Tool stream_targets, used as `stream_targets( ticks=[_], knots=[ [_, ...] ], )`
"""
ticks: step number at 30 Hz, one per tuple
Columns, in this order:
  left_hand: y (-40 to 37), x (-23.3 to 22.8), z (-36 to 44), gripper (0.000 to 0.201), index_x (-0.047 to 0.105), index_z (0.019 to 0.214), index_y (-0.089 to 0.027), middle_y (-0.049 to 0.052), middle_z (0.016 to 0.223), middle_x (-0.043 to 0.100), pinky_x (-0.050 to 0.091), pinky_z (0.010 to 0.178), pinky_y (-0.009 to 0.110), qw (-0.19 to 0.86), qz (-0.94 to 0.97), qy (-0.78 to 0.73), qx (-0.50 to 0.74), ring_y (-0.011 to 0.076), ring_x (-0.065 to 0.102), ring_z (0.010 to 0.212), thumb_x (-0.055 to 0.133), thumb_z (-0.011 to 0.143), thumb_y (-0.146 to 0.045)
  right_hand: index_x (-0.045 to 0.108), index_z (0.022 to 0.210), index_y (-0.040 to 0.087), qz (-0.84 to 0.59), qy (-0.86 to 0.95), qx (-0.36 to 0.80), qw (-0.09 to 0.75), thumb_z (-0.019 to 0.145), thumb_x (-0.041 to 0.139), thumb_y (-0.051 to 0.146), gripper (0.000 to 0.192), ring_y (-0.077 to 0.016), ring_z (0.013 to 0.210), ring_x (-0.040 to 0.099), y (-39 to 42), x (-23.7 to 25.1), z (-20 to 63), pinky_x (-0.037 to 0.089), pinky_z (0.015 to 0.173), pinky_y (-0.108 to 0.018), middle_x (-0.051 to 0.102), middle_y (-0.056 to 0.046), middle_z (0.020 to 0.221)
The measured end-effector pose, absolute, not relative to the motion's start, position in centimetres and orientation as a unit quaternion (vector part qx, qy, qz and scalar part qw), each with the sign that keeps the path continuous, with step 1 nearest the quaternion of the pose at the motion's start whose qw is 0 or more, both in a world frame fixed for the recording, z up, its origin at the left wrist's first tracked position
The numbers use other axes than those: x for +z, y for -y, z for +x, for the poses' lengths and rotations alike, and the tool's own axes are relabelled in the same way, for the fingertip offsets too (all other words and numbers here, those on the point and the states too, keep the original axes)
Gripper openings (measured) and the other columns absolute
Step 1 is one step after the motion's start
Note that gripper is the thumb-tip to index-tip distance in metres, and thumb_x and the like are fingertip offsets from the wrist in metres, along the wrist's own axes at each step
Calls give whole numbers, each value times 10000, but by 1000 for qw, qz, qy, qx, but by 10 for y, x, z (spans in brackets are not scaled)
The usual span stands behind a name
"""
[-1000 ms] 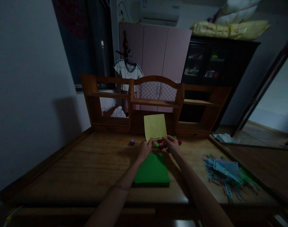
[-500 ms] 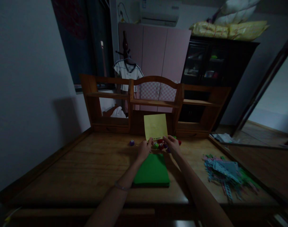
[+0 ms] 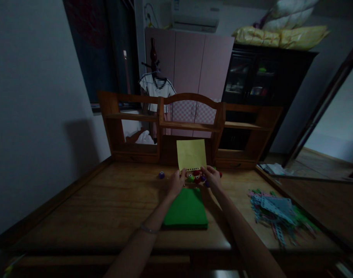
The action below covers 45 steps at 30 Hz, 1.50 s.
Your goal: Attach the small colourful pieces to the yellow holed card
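A yellow sheet of paper [image 3: 191, 153] with a row of punched holes along its lower edge is held up between my hands. My left hand [image 3: 176, 182] pinches its lower left corner, and my right hand [image 3: 212, 177] grips the lower right corner. Below the hands, a green stack, perhaps foam or felt sheets [image 3: 187, 208], lies flat on the desk. Behind the fingers sit several small round pieces in green, red and purple, such as a red one [image 3: 197, 179]; my hands and the paper partly hide them.
One purple ball-like piece [image 3: 161, 175] stands apart, left of my hands. On the right of the wooden desk [image 3: 107, 204] lies a tangled heap of blue, pink and green cut strips [image 3: 277, 210]. A wooden shelf unit [image 3: 190, 125] rises along the back edge.
The yellow sheet and my right hand have shifted very slightly to the right. Both hands keep their hold on the paper.
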State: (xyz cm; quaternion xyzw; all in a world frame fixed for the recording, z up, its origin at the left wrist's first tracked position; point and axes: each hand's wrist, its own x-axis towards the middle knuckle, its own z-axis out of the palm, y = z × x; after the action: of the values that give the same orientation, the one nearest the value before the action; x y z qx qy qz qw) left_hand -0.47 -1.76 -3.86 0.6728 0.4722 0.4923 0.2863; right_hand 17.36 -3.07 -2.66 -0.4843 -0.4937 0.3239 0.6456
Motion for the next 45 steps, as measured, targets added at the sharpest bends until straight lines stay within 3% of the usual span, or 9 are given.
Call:
stream_targets(
  ticks=[18,30,45],
  knots=[
    [21,-32,-10,385,514,814,-187,5,638,593,325,540,217,250,673,-482,503,116,520,500,295,896,-493,617,828,170,-463,493,321,663,656,636,552,419,-148,626,573,32,-25,175,426,523,-226,629,-35,725],
    [20,-32,-9,353,516,819,-199,25,757,618,338,564,214,243,662,-474,527,131,553,616,296,901,-463,621,812,171,-474,492,293,669,647,634,552,415,-160,668,596,27,-31,178,441,556,-233,646,-33,750],
    [27,-22,-11,263,516,862,-195,23,777,618,362,549,212,253,643,-493,528,126,555,606,346,893,-394,599,920,175,-423,507,334,673,697,631,464,366,-200,808,626,22,-37,185,491,741,-319,654,-64,883]
  ],
)
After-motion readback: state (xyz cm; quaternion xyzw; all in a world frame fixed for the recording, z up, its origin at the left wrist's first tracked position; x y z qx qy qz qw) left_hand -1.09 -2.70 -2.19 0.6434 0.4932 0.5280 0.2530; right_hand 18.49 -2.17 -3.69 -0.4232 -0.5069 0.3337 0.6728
